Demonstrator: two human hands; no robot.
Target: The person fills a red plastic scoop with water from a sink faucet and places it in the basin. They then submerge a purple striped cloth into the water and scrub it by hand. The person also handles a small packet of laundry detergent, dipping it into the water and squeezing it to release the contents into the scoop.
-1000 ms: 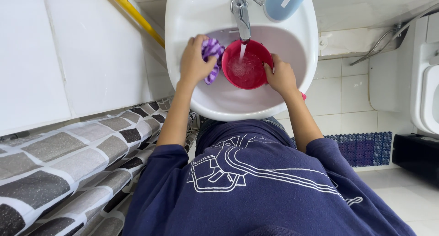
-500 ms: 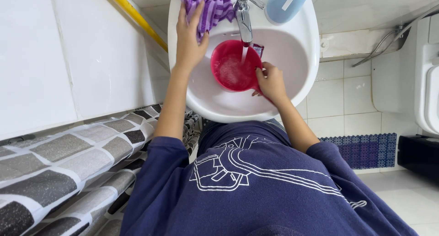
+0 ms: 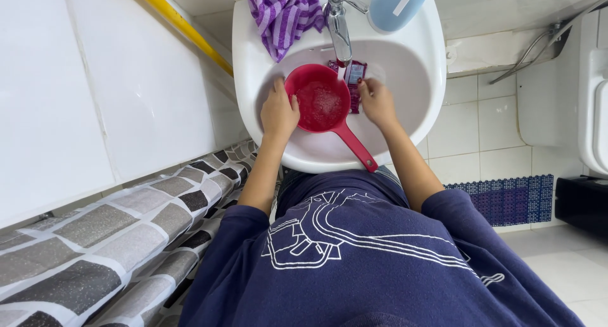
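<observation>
The person is standing over a white ceramic washbasin (image 3: 418,121), and a red plastic scoop with a long straight handle (image 3: 320,105) is sitting in its bowl directly under the chrome tap (image 3: 339,23). Its round cup is lying between the two hands, while its handle is running out from the cup toward the person's body and slanting to their right, ending at the basin's front rim. The left hand (image 3: 278,112) is resting against the cup's left rim, fingers curled loosely on the edge, clearly touching it. The right hand (image 3: 377,102) is lying just past the cup's right side, fingers bent down onto a small red and white printed sachet (image 3: 354,80) against the basin wall; whether it is pinching the sachet I cannot tell. So the left hand is the one on the cup, and the handle is nearer the right forearm. A purple and white striped cloth (image 3: 285,13) is draped over the basin's back rim, left of the tap, and a pale blue plastic bottle (image 3: 396,4) is standing to the tap's right.
</observation>
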